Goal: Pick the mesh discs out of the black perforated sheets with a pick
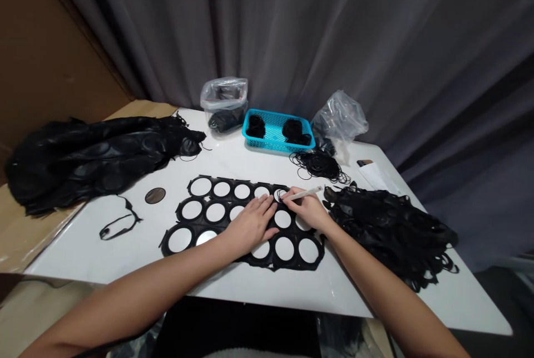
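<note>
A black sheet (204, 206) with rows of round holes lies flat on the white table, the tabletop showing through the holes. My left hand (252, 223) rests on the middle of the sheet, its fingers stretched out and lying flat. To its right, my right hand (306, 207) is closed around a white pen-like tool (306, 193), which slants up to the right. The fingertips of that hand are at a hole in the top row, where a thin dark strand shows. Whatever part of the tool is at the sheet is hidden by the fingers.
Black sheets are heaped at left (104, 152), cut black scraps at right (387, 230). Behind are a blue basket (278, 138) with black rings, a bagged tub (225, 104), a clear bag (342, 116) and loose rings (320, 165). A dark disc (155, 196) lies left.
</note>
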### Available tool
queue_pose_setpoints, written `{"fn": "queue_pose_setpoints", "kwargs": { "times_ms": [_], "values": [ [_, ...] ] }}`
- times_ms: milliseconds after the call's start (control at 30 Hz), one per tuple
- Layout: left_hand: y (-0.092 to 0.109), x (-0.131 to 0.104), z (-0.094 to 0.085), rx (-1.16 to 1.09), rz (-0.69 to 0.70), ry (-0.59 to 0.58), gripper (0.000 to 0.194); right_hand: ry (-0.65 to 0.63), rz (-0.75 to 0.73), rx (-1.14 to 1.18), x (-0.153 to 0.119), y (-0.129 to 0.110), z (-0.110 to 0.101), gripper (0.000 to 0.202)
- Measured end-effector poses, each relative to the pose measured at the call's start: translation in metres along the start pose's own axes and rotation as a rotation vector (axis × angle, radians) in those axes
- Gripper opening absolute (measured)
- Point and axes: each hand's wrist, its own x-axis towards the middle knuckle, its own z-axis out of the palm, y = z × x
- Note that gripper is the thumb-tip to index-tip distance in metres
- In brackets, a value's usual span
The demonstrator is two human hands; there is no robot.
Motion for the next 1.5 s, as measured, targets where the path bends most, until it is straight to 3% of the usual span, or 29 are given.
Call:
{"fn": "queue_pose_setpoints", "kwargs": {
  "times_ms": [167,267,400,467,533,667,733,833,1033,1133,1300,1400,1500],
  "values": [
    [-0.001,-0.001,0.002,-0.053,-0.014,0.014,0.059,-0.013,-0.029,-0.010,0.001,0.001,0.000,0.011],
    [-0.001,-0.002,0.002,-0.061,-0.023,0.013,0.059,0.000,-0.126,-0.082,-0.004,0.001,0.005,0.011],
    [-0.002,-0.004,0.004,-0.060,-0.065,0.028,0.060,-0.008,-0.338,-0.392,-0.011,-0.002,0.015,0.015],
    [-0.002,-0.005,0.005,-0.057,-0.079,0.027,0.061,0.011,-0.358,-0.543,-0.007,0.001,0.011,0.016],
    [-0.001,-0.004,0.005,-0.048,-0.079,0.018,0.061,0.110,-0.276,-0.616,0.003,0.008,-0.004,0.016],
    [-0.001,-0.002,0.000,-0.037,-0.069,-0.008,0.064,0.460,0.091,-0.575,0.029,0.027,-0.050,0.015],
    [-0.004,-0.002,-0.005,-0.037,-0.051,-0.009,0.063,0.510,0.203,-0.511,0.038,0.029,-0.063,0.015],
    [-0.013,-0.009,-0.014,-0.004,-0.027,0.016,0.062,0.434,0.201,-0.377,0.041,0.019,-0.055,0.023],
    [-0.027,-0.031,-0.021,0.081,-0.063,-0.006,0.057,0.081,0.070,-0.005,0.026,-0.018,0.011,0.021],
    [-0.026,-0.035,-0.020,0.075,-0.072,-0.016,0.056,-0.010,-0.006,0.034,0.021,-0.026,0.031,0.017],
    [-0.023,-0.035,-0.019,0.062,-0.085,-0.022,0.055,-0.041,-0.084,0.036,0.019,-0.025,0.044,0.015],
    [-0.022,-0.035,-0.019,0.063,-0.087,-0.020,0.054,-0.054,-0.093,0.023,0.020,-0.024,0.041,0.015],
    [-0.023,-0.036,-0.017,0.056,-0.091,-0.004,0.052,0.100,-0.096,-0.156,0.028,-0.021,0.021,0.015]
  ]
}}
